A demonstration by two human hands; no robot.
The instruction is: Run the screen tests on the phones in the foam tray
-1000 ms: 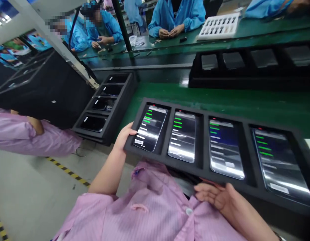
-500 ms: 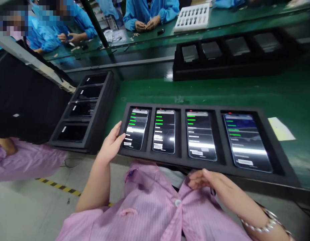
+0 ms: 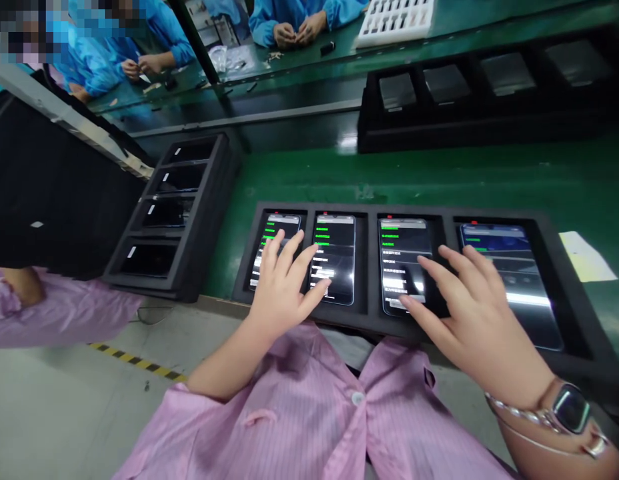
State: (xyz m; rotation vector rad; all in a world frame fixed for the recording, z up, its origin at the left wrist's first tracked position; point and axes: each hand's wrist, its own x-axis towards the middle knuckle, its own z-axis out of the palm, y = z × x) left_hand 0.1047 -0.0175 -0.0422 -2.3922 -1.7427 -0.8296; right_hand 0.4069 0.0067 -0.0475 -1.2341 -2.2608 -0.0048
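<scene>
A black foam tray (image 3: 369, 253) lies on the green bench in front of me, holding several lit phones side by side. My left hand (image 3: 284, 283) rests open with fingers spread over the leftmost phone (image 3: 274, 233) and the second phone (image 3: 337, 257). My right hand (image 3: 469, 313) is open too, its fingers spread over the third phone (image 3: 402, 253) and the edge of the fourth phone (image 3: 519, 280). Neither hand holds anything. A watch and bracelet sit on my right wrist.
A second black tray (image 3: 169, 213) with dark phones lies to the left, a third (image 3: 484, 93) at the back. A yellowish paper slip (image 3: 587, 257) lies right of my tray. People in blue coats work across the bench; a pink-sleeved arm (image 3: 54, 310) is at left.
The tray has been set down flat on the bench. Both hands left its edges and moved up onto the phone screens, fingers spread.
</scene>
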